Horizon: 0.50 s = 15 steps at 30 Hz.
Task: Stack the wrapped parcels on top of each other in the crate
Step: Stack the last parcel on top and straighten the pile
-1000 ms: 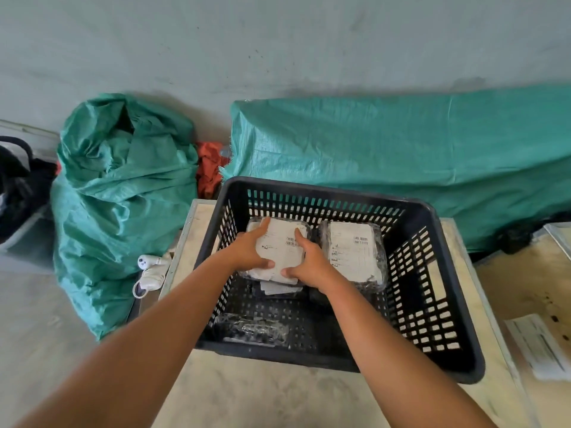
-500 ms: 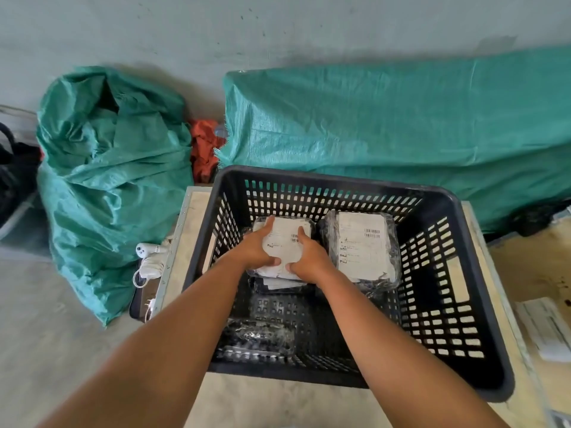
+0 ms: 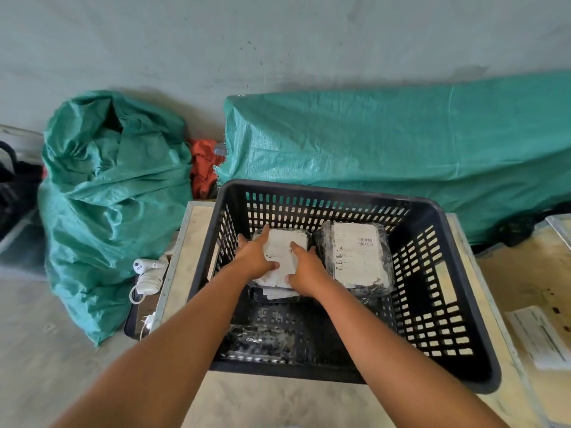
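Observation:
A black slotted crate (image 3: 457, 304) stands on a pale table. Inside it, at the back left, a wrapped parcel with a white label (image 3: 285, 251) lies on top of a lower parcel whose white edge shows beneath (image 3: 278, 294). My left hand (image 3: 255, 257) and my right hand (image 3: 306, 267) both rest on that top parcel, gripping it from either side. To its right stands a second stack, its top parcel (image 3: 355, 257) in dark wrap with a barcode label. A flat dark parcel (image 3: 262, 341) lies at the crate's near left corner.
The pale table (image 3: 278, 403) carries the crate. Green woven sacks (image 3: 108, 211) and a green tarp (image 3: 386, 149) stand behind. A white corded device (image 3: 148, 273) lies left of the table. A paper sheet (image 3: 537, 335) lies on the surface at right.
Both hands have stayed on the left parcel, lowering it a little onto the stack. The camera view has shifted slightly.

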Motion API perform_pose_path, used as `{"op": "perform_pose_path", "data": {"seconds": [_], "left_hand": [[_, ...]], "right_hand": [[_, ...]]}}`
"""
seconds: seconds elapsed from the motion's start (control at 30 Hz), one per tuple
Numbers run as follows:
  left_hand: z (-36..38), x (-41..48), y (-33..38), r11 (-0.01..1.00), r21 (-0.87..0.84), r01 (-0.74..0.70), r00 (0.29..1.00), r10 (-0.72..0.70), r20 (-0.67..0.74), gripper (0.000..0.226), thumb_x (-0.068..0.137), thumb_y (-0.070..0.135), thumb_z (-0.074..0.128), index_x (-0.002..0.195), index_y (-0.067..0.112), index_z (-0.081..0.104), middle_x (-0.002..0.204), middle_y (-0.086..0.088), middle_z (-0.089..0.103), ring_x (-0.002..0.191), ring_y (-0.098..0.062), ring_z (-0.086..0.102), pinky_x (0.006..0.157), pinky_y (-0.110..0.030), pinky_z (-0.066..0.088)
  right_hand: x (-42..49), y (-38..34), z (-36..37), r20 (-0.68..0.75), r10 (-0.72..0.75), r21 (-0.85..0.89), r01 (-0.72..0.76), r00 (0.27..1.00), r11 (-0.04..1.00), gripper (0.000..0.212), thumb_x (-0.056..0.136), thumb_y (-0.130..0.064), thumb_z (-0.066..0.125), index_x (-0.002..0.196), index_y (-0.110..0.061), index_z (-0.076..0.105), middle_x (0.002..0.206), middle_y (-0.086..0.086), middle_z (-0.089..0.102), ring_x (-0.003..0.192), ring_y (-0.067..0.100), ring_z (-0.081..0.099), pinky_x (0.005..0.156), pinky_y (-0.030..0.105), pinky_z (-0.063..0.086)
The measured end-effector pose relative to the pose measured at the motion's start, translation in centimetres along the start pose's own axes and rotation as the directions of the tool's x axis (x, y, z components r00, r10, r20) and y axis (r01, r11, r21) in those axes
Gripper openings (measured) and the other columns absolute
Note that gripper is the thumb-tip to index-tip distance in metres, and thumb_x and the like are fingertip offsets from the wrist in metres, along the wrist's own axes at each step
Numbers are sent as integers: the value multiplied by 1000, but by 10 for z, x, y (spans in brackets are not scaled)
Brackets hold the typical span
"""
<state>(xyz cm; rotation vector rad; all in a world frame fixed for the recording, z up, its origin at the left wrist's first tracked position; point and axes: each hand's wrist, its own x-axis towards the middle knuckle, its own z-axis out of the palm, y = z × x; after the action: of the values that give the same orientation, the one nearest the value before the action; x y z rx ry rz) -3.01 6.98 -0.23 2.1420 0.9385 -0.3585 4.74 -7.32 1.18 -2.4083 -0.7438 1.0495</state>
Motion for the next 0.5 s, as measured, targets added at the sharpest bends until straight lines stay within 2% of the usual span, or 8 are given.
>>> {"op": "perform_pose_path", "data": {"seconds": [0.03, 0.1, 0.17, 0.23, 0.3, 0.4, 0.5], "left_hand": [[-6, -7, 5, 1000, 0, -27, 999, 27, -37, 105, 86, 35, 77, 160, 40, 2, 167, -20, 0, 153, -39, 0, 120, -51, 19], [-23, -25, 15, 994, -1, -107, 988, 106, -116, 93, 88, 37, 75, 161, 32, 17, 167, -19, 12, 153, -35, 13, 119, -45, 22], [-41, -46, 21, 975, -15, -220, 961, 214, -177, 79, 89, 35, 75, 157, 30, 35, 162, -13, 31, 146, -30, 34, 113, -36, 30], [-55, -69, 19, 953, -48, -298, 943, 286, -168, 69, 89, 32, 75, 151, 34, 44, 153, -1, 48, 134, -23, 51, 104, -31, 38], [-60, -91, 13, 950, -80, -303, 950, 294, -105, 65, 88, 32, 76, 147, 36, 49, 143, 6, 58, 122, -18, 59, 103, -35, 47], [-51, -114, -2, 968, -54, -246, 968, 248, 32, 62, 83, 22, 82, 139, 29, 57, 133, 4, 63, 110, -15, 64, 99, -41, 53], [-38, -127, -15, 955, 168, -245, 948, 200, 247, 61, 77, 20, 87, 133, 25, 65, 130, 5, 65, 111, -15, 63, 99, -34, 50]], "right_hand": [[-4, 1, -4, -36, -26, 20, 27, 999, 999, 90, 93, -11, 71, 164, -23, 17, 167, 20, 15, 146, 35, 36, 112, 35, 36], [-14, 6, -13, -116, -86, 70, 94, 990, 993, 84, 91, -14, 73, 161, -22, 27, 161, 13, 33, 143, 31, 41, 113, 37, 36], [-25, 13, -21, -147, -130, 157, 153, 981, 976, 77, 91, -14, 74, 157, -24, 36, 160, 7, 39, 142, 29, 43, 115, 41, 38], [-37, 22, -25, -132, -152, 253, 181, 980, 950, 67, 91, -16, 76, 150, -28, 47, 159, 2, 41, 137, 28, 49, 109, 38, 46], [-50, 32, -27, -75, -179, 322, 194, 981, 927, 53, 90, -19, 78, 137, -35, 59, 157, -1, 44, 133, 25, 53, 99, 30, 49], [-65, 41, -23, 44, -246, 346, 216, 968, 913, 39, 86, -20, 82, 114, -44, 67, 151, -4, 51, 127, 23, 59, 95, 28, 52], [-75, 42, -17, 150, -293, 329, 232, 944, 915, 38, 80, -16, 88, 98, -45, 74, 139, -5, 60, 121, 21, 65, 91, 27, 55]]}}
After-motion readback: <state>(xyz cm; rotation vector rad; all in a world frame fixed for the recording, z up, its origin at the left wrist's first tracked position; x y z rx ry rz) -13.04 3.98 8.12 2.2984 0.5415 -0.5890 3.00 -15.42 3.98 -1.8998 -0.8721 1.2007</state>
